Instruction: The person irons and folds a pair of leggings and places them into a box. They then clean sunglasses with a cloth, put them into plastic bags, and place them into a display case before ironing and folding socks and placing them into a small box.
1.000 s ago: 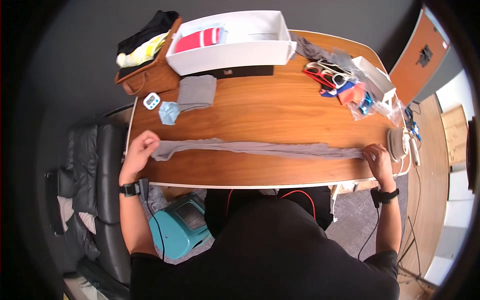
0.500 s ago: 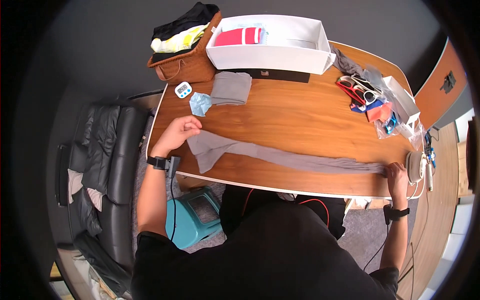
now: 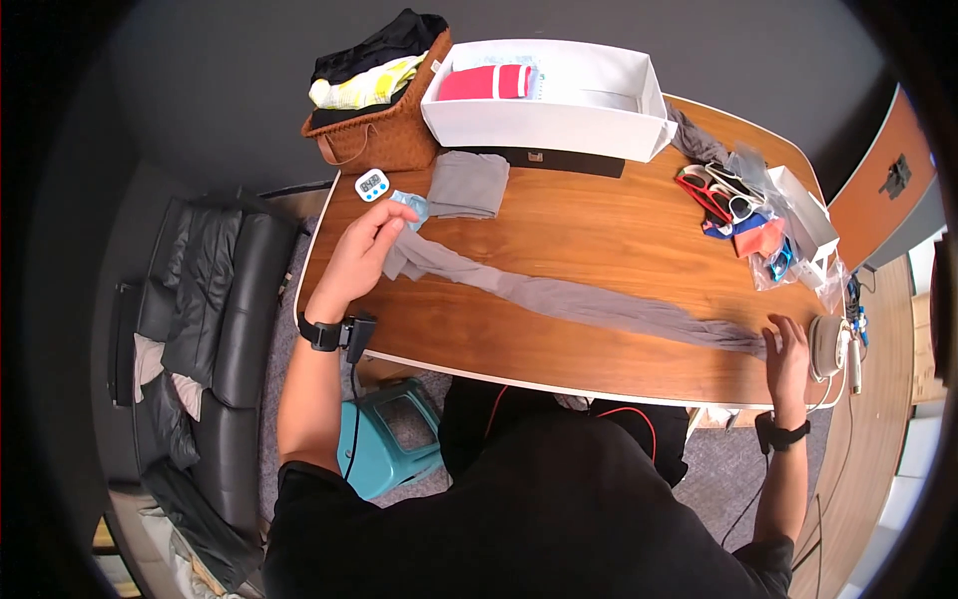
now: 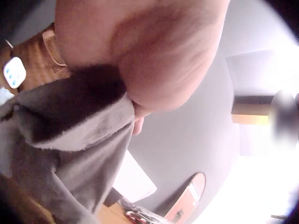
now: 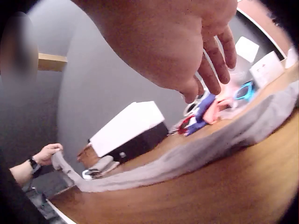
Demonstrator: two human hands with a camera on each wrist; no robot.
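A long, narrow strip of soft grey cloth (image 3: 599, 302) stretches across the table between both hands. My left hand (image 3: 359, 255) pinches its left end and lifts it; in the left wrist view the cloth (image 4: 88, 126) hangs in folds from the hand, whose fingertips are mostly hidden. At the other end, my right hand (image 3: 788, 359) is beside the cloth with its fingers loosely extended. The right wrist view shows the fingers of this hand (image 5: 163, 46) held apart over the cloth (image 5: 196, 156), gripping nothing.
A folded grey cloth (image 3: 468, 186), light blue crumpled piece (image 3: 414, 205) and white timer (image 3: 371, 185) lie back left. Behind stand a brown basket (image 3: 384, 142) of clothes and a white box (image 3: 549, 122). Sunglasses (image 3: 704, 190) and plastic packaging lie right, near a beige device (image 3: 826, 344).
My left hand has moved away from the table's front edge and raised the cloth's left end, so the strip runs diagonally. My right hand's fingers have loosened from the right end.
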